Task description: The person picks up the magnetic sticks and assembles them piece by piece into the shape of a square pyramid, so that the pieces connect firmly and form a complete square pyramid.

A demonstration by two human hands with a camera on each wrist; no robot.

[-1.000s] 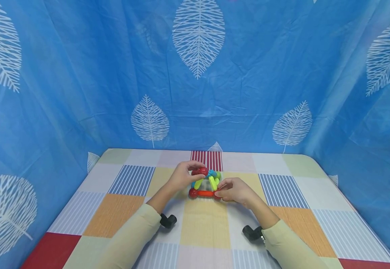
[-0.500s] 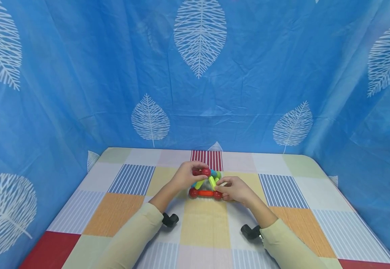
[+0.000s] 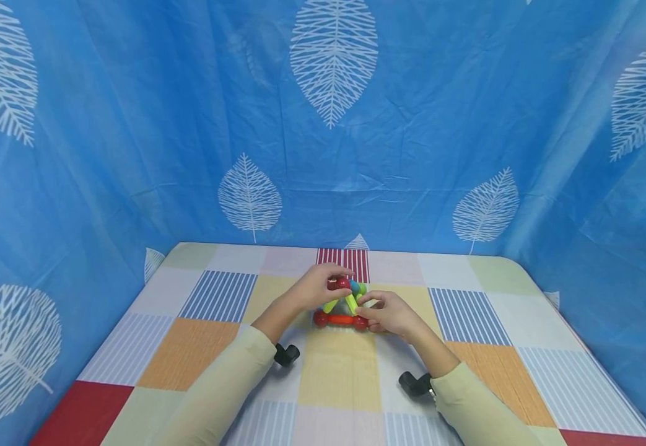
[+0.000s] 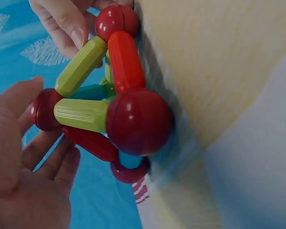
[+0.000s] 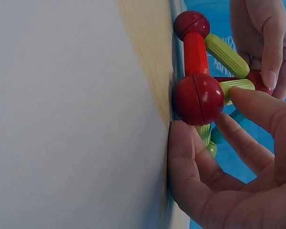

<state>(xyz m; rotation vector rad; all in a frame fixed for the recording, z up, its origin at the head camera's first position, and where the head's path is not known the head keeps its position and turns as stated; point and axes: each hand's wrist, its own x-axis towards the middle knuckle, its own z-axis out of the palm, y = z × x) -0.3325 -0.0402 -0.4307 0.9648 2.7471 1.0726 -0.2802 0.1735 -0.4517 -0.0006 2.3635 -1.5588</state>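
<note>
Red balls and coloured rods form a small toy frame. My left hand (image 3: pixel 314 290) pinches the red ball (image 4: pixel 44 110) at its top between thumb and fingers. Two yellow-green rods slope from that ball to the front corners, and an orange-red rod (image 3: pixel 340 320) joins the red balls (image 3: pixel 320 319) at the base. On the right side, my right hand (image 3: pixel 391 313) holds the right yellow-green rod (image 3: pixel 351 304), thumb against it, with other fingers close by the corner ball (image 5: pixel 199 100). A dark red rod (image 4: pixel 91 144) runs back from the top. My left hand partly covers the rear in the head view.
A patchwork cloth (image 3: pixel 339 378) covers the table under the frame. Blue curtains (image 3: pixel 412 124) with white leaf prints stand behind and at both sides. Black wrist-worn devices (image 3: pixel 414 384) sit below both hands.
My left hand has shifted slightly right with the top ball. My right hand has gone from the front right corner ball up to the yellow-green rod.
</note>
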